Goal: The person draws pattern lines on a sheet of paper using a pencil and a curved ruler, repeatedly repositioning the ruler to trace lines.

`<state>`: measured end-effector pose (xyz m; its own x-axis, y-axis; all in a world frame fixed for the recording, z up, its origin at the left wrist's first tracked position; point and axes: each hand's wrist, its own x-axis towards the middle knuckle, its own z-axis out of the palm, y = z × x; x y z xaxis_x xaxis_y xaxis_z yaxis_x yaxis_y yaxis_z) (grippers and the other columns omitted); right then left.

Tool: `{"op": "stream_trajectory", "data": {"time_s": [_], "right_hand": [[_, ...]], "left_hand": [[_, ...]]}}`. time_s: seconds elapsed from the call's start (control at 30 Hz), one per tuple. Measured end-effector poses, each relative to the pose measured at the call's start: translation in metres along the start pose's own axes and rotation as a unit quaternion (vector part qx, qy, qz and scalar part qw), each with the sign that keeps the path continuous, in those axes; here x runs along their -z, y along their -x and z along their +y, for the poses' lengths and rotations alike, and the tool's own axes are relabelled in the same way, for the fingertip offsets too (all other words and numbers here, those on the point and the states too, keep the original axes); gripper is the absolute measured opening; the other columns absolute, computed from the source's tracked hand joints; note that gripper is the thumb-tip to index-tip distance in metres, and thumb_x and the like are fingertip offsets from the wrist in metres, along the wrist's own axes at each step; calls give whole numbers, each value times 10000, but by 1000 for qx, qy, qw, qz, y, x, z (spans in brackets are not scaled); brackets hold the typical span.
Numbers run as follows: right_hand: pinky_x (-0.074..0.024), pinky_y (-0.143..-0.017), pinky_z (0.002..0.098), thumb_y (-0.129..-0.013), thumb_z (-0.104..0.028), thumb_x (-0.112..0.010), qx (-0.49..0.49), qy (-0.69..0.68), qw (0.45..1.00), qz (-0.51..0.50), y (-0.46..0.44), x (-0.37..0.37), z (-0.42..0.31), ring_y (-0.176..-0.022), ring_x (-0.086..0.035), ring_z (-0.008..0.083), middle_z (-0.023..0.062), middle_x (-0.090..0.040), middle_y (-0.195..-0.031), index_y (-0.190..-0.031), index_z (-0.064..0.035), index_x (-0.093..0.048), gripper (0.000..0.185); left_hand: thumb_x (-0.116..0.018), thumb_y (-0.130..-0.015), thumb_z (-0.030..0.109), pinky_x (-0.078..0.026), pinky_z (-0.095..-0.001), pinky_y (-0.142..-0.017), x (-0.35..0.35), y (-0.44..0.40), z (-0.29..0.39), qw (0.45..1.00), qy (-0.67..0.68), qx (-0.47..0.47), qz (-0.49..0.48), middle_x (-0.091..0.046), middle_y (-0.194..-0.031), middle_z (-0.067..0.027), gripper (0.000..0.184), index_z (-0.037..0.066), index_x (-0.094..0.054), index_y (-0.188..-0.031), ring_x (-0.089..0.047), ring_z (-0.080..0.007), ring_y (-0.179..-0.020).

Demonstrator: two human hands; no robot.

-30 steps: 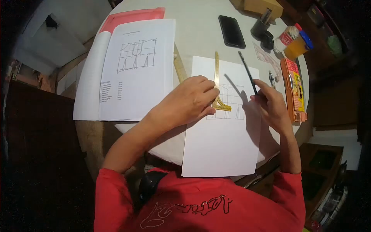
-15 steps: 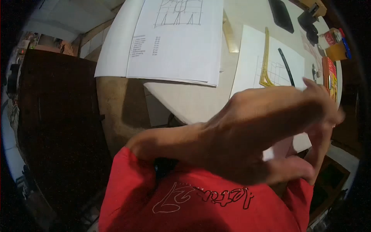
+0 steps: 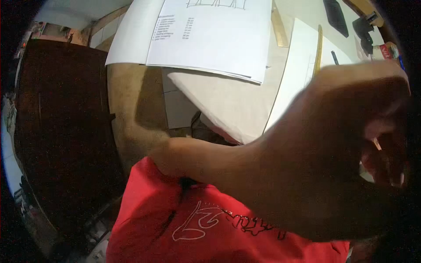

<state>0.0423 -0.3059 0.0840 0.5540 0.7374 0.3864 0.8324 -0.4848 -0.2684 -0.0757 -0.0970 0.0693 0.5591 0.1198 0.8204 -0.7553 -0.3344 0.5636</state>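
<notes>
My left hand (image 3: 333,149) is raised close to the camera, large, dark and blurred, above the right side of the table. Its fingers bend toward the right edge and I cannot make out anything in them. Skin and fingertips show in the gap there; my right hand is mostly hidden or out of view. Behind my left hand lies a white drawing sheet (image 3: 291,72) with the yellow curved ruler (image 3: 319,50) and a black pen or pencil (image 3: 335,58) on it, both partly covered.
An open booklet (image 3: 210,48) with printed text lies at the upper left of the table (image 3: 228,103). Another yellow ruler (image 3: 280,26) is beside it. A black phone (image 3: 336,17) and a dark holder (image 3: 363,30) stand farther back. A dark wooden panel (image 3: 66,131) is at left.
Both hands left the sheet; the ruler and the pen or pencil were let go and lie on it. My left hand rose toward the camera and right. The view has shifted, moving the table up and right.
</notes>
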Motion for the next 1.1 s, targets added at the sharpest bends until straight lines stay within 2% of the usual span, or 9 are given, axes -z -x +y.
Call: {"op": "stream_trajectory", "data": {"time_s": [0.63,0.7,0.77,1.1], "right_hand": [[-574,-801,345,-948,-23,-808,11,0,1000,19,13,9,-4,-902,-695,220,128,-759,-1111,-1356,-22,-718,419],[-574,-801,344,-949,-23,-807,12,5,1000,22,-23,-2,-48,-903,-695,219,128,-760,-1111,-1355,-21,-719,416],[-575,-801,344,-950,-23,-806,14,7,1000,24,10,8,-10,-904,-695,218,128,-760,-1112,-1354,-20,-720,413],[-575,-804,339,-957,-25,-801,12,12,999,28,21,13,-12,-909,-695,213,127,-764,-1114,-1349,-16,-724,400]], "left_hand": [[-802,-857,18,-554,-359,-776,-65,-10,8,998,45,33,42,-734,-1019,-116,219,40,-709,-1054,-655,-257,-862],[-801,-857,17,-555,-360,-778,-67,-12,7,997,49,27,50,-735,-1021,-117,220,40,-710,-1056,-656,-258,-865],[-801,-857,15,-555,-361,-779,-67,-12,7,997,45,26,54,-736,-1023,-119,221,39,-711,-1057,-657,-259,-867],[-799,-855,7,-558,-366,-788,-67,-8,9,996,60,35,58,-741,-1035,-125,226,37,-717,-1064,-661,-263,-881]]}}
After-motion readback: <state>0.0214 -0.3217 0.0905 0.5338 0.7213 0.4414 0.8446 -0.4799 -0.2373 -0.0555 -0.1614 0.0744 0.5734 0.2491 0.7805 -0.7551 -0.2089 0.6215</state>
